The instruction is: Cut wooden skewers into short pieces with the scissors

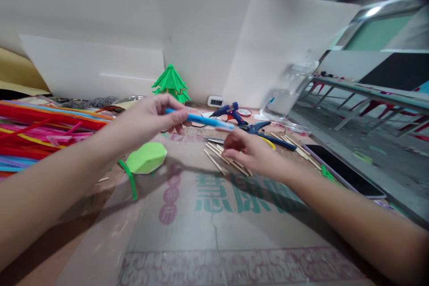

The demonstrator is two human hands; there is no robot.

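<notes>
My left hand [154, 116] is raised above the cardboard sheet [214, 214] and pinches one end of a blue pen-like stick [204, 120], which points to the right. My right hand [250, 149] reaches in from the right, palm down. Its fingers rest on several thin wooden sticks [219, 156] that lie on the cardboard, and one fingertip is close to the blue stick's free end. A green paper shape [147, 157] lies under my left wrist, beside a green strip [129, 178].
A pile of coloured pipe cleaners [36, 129] fills the left side. A green paper tree [171, 82] stands at the back. A blue glue gun [229, 112], blue-handled scissors [264, 134], a clear plastic bottle [288, 89] and a dark tablet [345, 170] lie to the right.
</notes>
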